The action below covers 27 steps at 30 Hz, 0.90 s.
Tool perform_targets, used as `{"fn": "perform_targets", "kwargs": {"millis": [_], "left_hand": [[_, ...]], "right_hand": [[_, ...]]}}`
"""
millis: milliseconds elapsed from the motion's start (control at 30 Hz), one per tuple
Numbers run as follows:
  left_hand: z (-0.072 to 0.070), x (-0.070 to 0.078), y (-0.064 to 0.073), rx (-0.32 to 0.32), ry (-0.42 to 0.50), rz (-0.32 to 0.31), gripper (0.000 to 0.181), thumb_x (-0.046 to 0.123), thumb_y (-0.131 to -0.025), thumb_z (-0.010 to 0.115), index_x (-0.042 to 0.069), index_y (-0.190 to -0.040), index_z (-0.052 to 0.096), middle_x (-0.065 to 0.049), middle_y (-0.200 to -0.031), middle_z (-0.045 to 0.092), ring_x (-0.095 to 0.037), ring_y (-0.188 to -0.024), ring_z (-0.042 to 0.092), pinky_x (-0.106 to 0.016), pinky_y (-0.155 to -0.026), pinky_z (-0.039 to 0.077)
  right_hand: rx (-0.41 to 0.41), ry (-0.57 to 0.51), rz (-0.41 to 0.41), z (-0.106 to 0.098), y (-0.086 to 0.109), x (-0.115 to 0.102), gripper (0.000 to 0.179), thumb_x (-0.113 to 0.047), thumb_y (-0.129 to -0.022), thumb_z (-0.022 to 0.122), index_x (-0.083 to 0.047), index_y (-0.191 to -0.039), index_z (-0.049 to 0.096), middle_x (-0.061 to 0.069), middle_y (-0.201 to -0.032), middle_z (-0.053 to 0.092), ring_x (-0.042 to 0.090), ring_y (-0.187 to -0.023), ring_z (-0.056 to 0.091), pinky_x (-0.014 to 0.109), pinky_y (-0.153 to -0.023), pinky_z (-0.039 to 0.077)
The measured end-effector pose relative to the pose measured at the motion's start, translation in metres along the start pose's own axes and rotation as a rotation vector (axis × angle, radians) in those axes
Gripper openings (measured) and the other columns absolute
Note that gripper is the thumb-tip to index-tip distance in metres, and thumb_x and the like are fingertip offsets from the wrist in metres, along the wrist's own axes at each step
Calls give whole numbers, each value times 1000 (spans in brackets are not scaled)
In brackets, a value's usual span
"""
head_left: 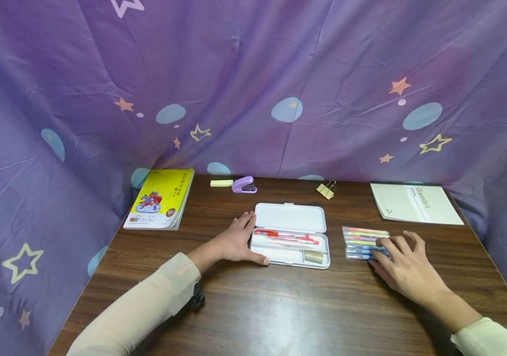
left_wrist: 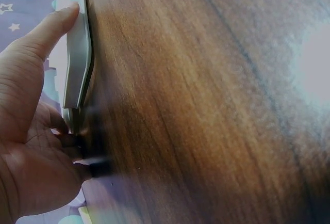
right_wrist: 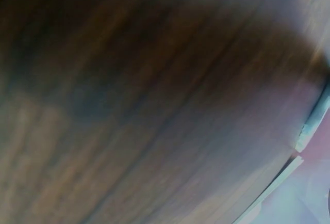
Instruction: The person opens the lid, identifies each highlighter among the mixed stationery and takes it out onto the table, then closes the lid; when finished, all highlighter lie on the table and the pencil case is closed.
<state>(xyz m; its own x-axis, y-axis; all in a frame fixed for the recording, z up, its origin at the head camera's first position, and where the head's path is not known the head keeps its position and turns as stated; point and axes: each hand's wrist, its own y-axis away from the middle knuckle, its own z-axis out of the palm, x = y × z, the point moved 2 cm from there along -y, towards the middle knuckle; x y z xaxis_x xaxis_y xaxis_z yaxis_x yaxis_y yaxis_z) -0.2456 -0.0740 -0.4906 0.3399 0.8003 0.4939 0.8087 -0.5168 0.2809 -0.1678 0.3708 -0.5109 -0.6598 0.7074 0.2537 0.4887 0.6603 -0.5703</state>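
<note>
A white pencil case [head_left: 290, 217] lies with its lid raised back, red pens [head_left: 286, 236] and a tan block [head_left: 313, 256] inside it. My left hand [head_left: 235, 240] spans its left end, fingers along the lid's side and thumb on the front edge. In the left wrist view the straight thumb touches the case's wall [left_wrist: 79, 64]. To the right, several pastel pens [head_left: 360, 238] lie side by side. My right hand [head_left: 402, 262] has bent fingers over their right ends, pinching around a blue pen [head_left: 360, 250] at the near side; the thumb is mostly hidden.
Along the back are a yellow book [head_left: 160, 198], a pale yellow strip [head_left: 221, 183], a purple stapler [head_left: 244, 185], a binder clip [head_left: 326, 190] and a notebook [head_left: 413, 202]. A purple patterned cloth [head_left: 253, 138] hangs behind the brown table [head_left: 289, 306].
</note>
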Motion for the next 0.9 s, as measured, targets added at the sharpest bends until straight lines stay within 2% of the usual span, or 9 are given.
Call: {"fn": "perform_targets", "kwargs": {"millis": [167, 333, 400, 533, 600, 667, 767, 833, 900], "left_hand": [[0, -3, 1, 1, 6, -1, 144, 71, -83, 88, 1, -177, 5, -20, -187, 3, -36, -175, 3, -52, -143, 8], [2, -6, -1, 2, 2, 7, 143, 71, -83, 87, 0, -177, 6, -20, -187, 4, -34, -175, 3, -51, -144, 7], [2, -7, -2, 0, 0, 9, 143, 72, -83, 87, 0, -177, 6, -20, -187, 3, -34, -175, 3, -51, -144, 7], [2, -9, -1, -4, -1, 11, 143, 73, -83, 86, 1, -177, 5, -20, -187, 3, -33, -175, 2, -51, -143, 7], [3, -8, -1, -4, -2, 10, 143, 73, -83, 86, 1, -177, 5, -20, -187, 3, -33, -175, 2, -51, -143, 7], [4, -8, -1, -4, -1, 13, 143, 73, -83, 86, 1, -177, 5, -20, -187, 3, -34, -175, 2, -51, -143, 7], [5, -7, -2, 0, -8, 18, 143, 73, -84, 86, 1, -177, 5, -20, -187, 3, -34, -175, 2, -50, -143, 8], [4, -7, -3, 4, -11, 23, 143, 73, -83, 86, 1, -177, 5, -20, -187, 3, -35, -175, 2, -50, -143, 8], [2, -7, -2, 10, -16, 24, 143, 73, -83, 86, 1, -177, 5, -20, -187, 4, -35, -175, 2, -50, -143, 8]], "right_hand": [[-2, -8, 11, -1, -10, 0, 54, -44, -116, 43, -1, -103, 73, 20, -109, 67, 49, -97, 59, 83, -97, 41], [-36, -77, 58, 1, -41, 3, 53, -46, -112, 49, 0, -121, 76, 19, -112, 69, 44, -101, 63, 69, -92, 50], [-93, -154, 112, 6, -60, 3, 50, -42, -111, 58, 2, -128, 74, 20, -118, 69, 43, -105, 65, 65, -92, 53], [-272, -315, 316, 23, -100, -1, 53, -36, -109, 70, 2, -146, 66, 24, -136, 66, 44, -123, 66, 65, -100, 58], [-287, -372, 367, 35, -117, -6, 51, -29, -105, 76, 1, -145, 67, 22, -137, 67, 44, -126, 65, 65, -102, 58], [-248, -420, 342, 44, -131, -14, 43, -23, -102, 80, 1, -136, 72, 19, -131, 70, 39, -121, 66, 60, -100, 60], [-163, -465, 199, 53, -148, -34, 25, -13, -93, 87, -3, -115, 81, 9, -112, 74, 27, -103, 65, 49, -86, 59], [-167, -488, 121, 55, -157, -50, 17, -13, -92, 88, -7, -107, 83, 4, -103, 75, 20, -96, 64, 43, -79, 58], [-210, -496, 72, 57, -164, -63, 13, -16, -92, 88, -11, -103, 84, 0, -97, 76, 16, -92, 63, 40, -76, 56]]}}
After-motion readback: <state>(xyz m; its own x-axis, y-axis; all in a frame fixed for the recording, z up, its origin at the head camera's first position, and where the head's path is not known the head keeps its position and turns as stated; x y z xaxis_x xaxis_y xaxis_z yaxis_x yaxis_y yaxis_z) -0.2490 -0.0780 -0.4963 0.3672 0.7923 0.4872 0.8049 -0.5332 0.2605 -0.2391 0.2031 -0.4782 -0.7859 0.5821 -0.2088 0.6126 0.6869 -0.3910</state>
